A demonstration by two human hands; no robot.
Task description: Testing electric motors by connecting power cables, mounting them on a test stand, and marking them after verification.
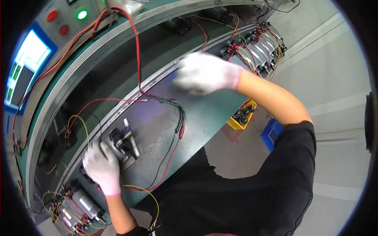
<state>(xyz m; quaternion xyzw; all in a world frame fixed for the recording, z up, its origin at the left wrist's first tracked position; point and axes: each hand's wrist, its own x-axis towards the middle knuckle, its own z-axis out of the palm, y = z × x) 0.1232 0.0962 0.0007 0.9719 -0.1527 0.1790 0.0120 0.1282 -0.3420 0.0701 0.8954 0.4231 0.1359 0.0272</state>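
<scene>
My left hand wears a white glove and grips a small grey motor that lies on the green bench top, its shaft pointing up the picture. My right hand, also gloved and blurred, reaches across the bench toward its far edge rail; whether it holds anything I cannot tell. Between the hands lie red and green test leads with clips, trailing from a red cable.
A control panel with red buttons and a green lamp and a lit screen stand at upper left. Several wired motors sit at upper right and lower left. A yellow bin and blue crate sit on the floor.
</scene>
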